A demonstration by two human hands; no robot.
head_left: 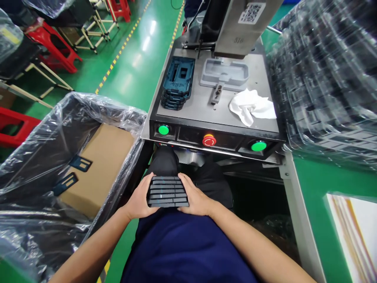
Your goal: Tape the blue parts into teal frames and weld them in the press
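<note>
Between my two hands, over my lap, is a stack of dark flat plastic parts (167, 192) with their edges facing me. My left hand (143, 198) grips the stack's left end, and my right hand (196, 196) closes on its right end. Beyond it, on the machine's metal top, lies another pile of dark teal plastic parts (178, 78). A grey moulded fixture (225, 72) sits to the right of that pile, under the machine's head (238, 35). A crumpled white cloth (251, 106) lies near the top's right front.
The machine's front panel has a left green button (163, 129), a red emergency stop (209, 140) and a right green button (258, 146). At left stands a plastic-lined bin (73, 100) holding cardboard (100, 169) and two dark parts. Wrapped stacked trays (326, 82) rise on the right.
</note>
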